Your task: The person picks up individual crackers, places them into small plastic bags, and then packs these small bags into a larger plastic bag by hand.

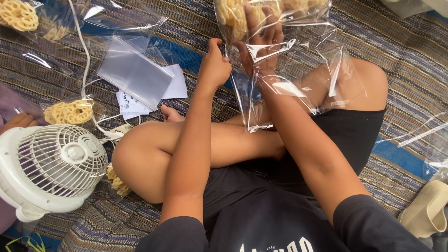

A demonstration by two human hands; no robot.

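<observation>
I am closing my left hand (214, 65) into a tight grip, fingers curled and pinching the left edge of a clear plastic bag (289, 70) that I am holding up in front of me. My right hand (261, 44) is lying inside or behind the bag, fingers spread flat against the film, so that grip is standing open rather than clamped. Yellow ring-shaped snacks (233, 16) are sitting in the bag's upper part, just above my right fingertips. The bag's loose lower end is hanging down over my crossed legs (196, 144).

I am sitting on a striped woven mat (396, 37). To my left a small white fan (49, 165) is lying face up, its white cord (84, 60) running away across the mat. Beside it, more snacks in a clear bag (70, 112), a stack of empty clear bags (133, 70) and white paper slips (135, 105) are lying well apart from my hands.
</observation>
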